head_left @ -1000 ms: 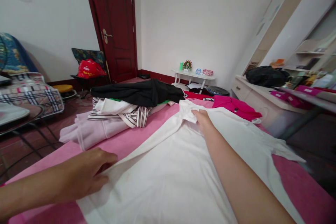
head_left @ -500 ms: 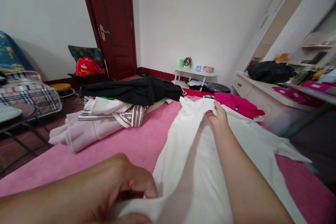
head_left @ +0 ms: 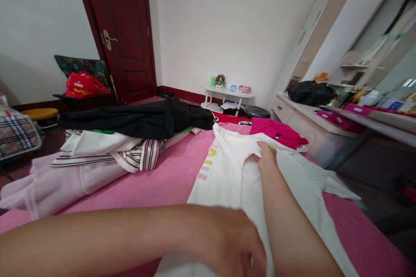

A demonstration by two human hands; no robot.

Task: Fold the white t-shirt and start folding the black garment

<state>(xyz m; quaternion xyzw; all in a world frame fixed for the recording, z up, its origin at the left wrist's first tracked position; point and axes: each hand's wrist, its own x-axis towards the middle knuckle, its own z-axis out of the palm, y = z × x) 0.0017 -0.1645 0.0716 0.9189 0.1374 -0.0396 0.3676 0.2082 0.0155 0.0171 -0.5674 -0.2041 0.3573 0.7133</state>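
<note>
A white shirt (head_left: 302,177) lies spread on the pink bedcover (head_left: 169,181), its left side folded over the middle so pale pink and yellow print shows. My right hand (head_left: 267,156) reaches to the far end and pinches the folded cloth near the collar. At the bottom of the view my left hand (head_left: 232,240) is closed on the shirt's near edge, with my forearm across the bed. Its fingers are mostly hidden behind the knuckles.
A heap of clothes lies at the left of the bed: a black garment (head_left: 136,119), a striped white one (head_left: 130,153) and a pale pink one (head_left: 55,184). A magenta garment (head_left: 276,132) lies beyond the shirt. A white dresser (head_left: 308,125) stands right, a dark red door (head_left: 120,30) behind.
My left hand has carried the shirt's left edge to the right, across the shirt. The right hand drew the collar side over with it. The view has turned right.
</note>
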